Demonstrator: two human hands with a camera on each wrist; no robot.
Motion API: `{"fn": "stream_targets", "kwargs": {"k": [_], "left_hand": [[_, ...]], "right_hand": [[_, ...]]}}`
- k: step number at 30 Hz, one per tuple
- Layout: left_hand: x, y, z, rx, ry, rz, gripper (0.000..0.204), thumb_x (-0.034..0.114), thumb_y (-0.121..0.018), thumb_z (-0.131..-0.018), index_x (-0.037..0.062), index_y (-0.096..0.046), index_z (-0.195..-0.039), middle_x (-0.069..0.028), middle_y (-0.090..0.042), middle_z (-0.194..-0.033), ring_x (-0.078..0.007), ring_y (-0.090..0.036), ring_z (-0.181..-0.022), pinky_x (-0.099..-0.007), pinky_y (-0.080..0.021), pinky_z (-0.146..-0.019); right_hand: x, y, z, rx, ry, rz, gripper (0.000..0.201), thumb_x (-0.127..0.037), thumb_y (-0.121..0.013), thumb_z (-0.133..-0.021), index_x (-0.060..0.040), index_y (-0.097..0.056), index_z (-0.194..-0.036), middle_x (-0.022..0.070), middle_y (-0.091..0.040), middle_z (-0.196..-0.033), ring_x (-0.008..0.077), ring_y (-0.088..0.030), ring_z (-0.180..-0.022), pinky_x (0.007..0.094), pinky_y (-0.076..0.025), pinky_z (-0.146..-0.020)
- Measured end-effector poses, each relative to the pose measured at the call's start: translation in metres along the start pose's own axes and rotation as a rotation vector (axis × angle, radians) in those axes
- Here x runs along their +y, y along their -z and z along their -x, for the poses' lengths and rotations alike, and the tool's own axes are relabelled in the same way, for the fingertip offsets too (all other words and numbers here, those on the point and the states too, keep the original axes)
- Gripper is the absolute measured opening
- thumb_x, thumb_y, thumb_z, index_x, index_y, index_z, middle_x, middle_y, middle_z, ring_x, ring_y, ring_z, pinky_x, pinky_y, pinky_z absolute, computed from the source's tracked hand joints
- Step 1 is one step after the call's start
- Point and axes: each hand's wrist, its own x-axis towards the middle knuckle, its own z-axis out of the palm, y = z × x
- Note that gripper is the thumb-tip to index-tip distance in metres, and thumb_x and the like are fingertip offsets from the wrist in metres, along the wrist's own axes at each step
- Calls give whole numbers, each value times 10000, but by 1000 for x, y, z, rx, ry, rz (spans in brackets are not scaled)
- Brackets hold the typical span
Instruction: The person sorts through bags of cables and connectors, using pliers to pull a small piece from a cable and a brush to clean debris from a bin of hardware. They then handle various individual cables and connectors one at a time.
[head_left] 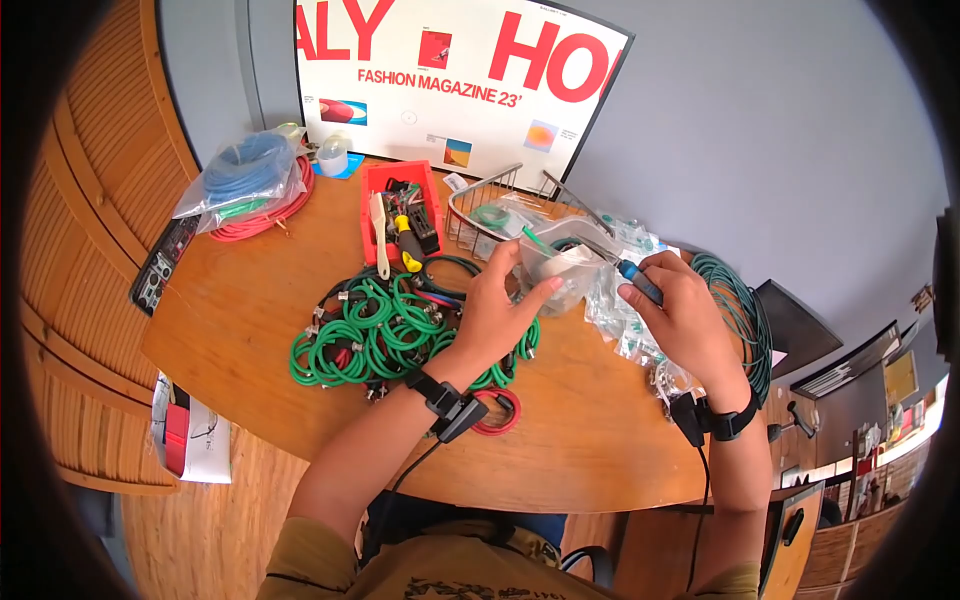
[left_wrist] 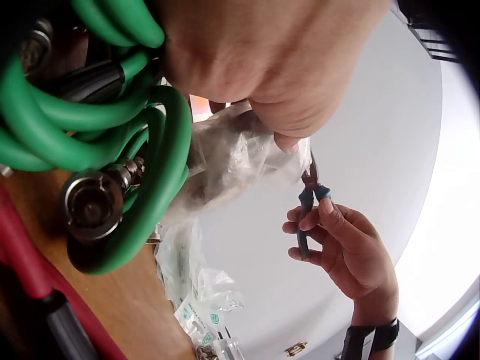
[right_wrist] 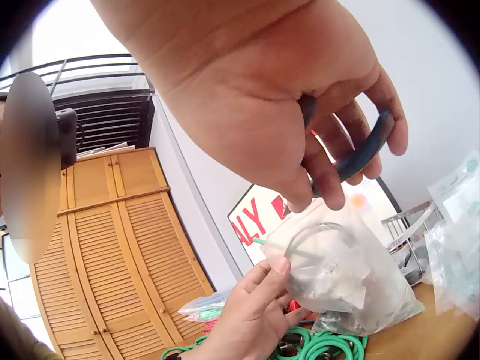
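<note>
My left hand [head_left: 490, 315] grips a clear plastic bag [head_left: 570, 290] by its edge, holding it up over the table. Inside the bag a pale curved strand and a white piece show through the plastic. A thin green strip sticks out near its top. My right hand [head_left: 685, 320] holds blue-handled pliers [left_wrist: 307, 199], fingers around the handles and thumb on one side. The pliers' metal tips are right at the bag's top edge in the left wrist view. Green cable coils [head_left: 375, 330] with metal connectors lie below and left of my left hand.
A red bin [head_left: 368, 215] of tools with a brush [head_left: 380, 235] stands behind the coils, beside a wire rack [head_left: 475, 205]. Plastic packets [head_left: 615, 310] and a dark green cable coil [head_left: 745, 310] lie to the right. Bagged blue cable [head_left: 250, 170] sits back left.
</note>
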Motion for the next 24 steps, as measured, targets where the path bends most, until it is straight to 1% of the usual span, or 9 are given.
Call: {"fn": "stream_targets", "kwargs": {"k": [3, 6, 8, 9, 10, 15, 18, 22, 24], "left_hand": [[-2, 0, 0, -2, 0, -7, 529, 119, -764, -990, 6, -485, -1425, -129, -665, -1362, -188, -652, -1244, -329, -504, -988], [-5, 0, 0, 4, -2, -15, 532, 115, -762, -991, 0, -480, -1428, -140, -663, -1366, -201, -653, -1247, -341, -507, -1006], [-6, -1, 1, 8, -4, -22, 534, 113, -760, -992, -3, -478, -1430, -144, -663, -1368, -207, -653, -1245, -345, -508, -1013], [-7, -1, 0, 9, -8, -23, 534, 113, -758, -994, -4, -476, -1433, -148, -662, -1369, -210, -654, -1243, -346, -509, -1015], [-7, -1, 0, 11, -12, -26, 534, 113, -755, -996, -4, -474, -1435, -152, -661, -1370, -213, -654, -1240, -348, -510, -1017], [-2, -3, 2, 9, 4, 12, 515, 119, -747, -1006, -4, -483, -1430, -152, -659, -1369, -212, -650, -1244, -353, -510, -1029], [-6, -4, 4, 7, -48, -42, 479, 97, -729, -1015, -8, -494, -1419, -142, -659, -1360, -214, -644, -1254, -358, -496, -1071], [-8, -6, 6, 0, -126, -104, 458, 56, -702, -1023, -10, -488, -1423, -142, -652, -1368, -221, -632, -1275, -365, -482, -1100], [-7, -9, 7, 64, -167, -37, 449, 112, -734, -1014, -21, -520, -1385, -144, -703, -1240, -202, -684, -1148, -333, -529, -965]], "right_hand": [[-4, -2, 5, 17, -39, 4, 330, -240, -755, -989, 83, -695, -1002, 191, -671, -1034, 417, -661, -889, 446, -528, -772], [-6, -7, 22, 162, -21, -56, 312, -226, -738, -1003, 78, -679, -974, 194, -650, -980, 412, -635, -821, 446, -506, -725], [-7, -12, 43, 210, -227, -90, 298, -208, -719, -1013, 71, -653, -933, 199, -618, -915, 405, -594, -759, 446, -471, -683], [0, -25, 57, 293, -228, -134, 291, -193, -707, -1017, 63, -631, -901, 202, -588, -871, 396, -556, -719, 438, -441, -656], [6, -33, 71, 250, -301, -133, 292, -202, -712, -1015, 61, -636, -912, 203, -595, -870, 404, -569, -733, 441, -439, -651], [23, -79, 121, 66, -320, -29, 267, -191, -684, -1006, 68, -668, -941, 234, -628, -1001, 442, -660, -851, 505, -530, -728], [21, -92, 130, 58, -301, 39, 275, -194, -673, -994, 76, -681, -944, 236, -632, -1055, 460, -676, -878, 525, -569, -777], [33, -104, 137, 73, -249, 148, 263, -213, -707, -945, 50, -709, -935, 188, -649, -1048, 387, -658, -1014, 491, -561, -852], [31, -98, 138, 88, -251, 187, 255, -225, -724, -925, 30, -719, -926, 174, -654, -1042, 366, -649, -1036, 473, -557, -864]]}}
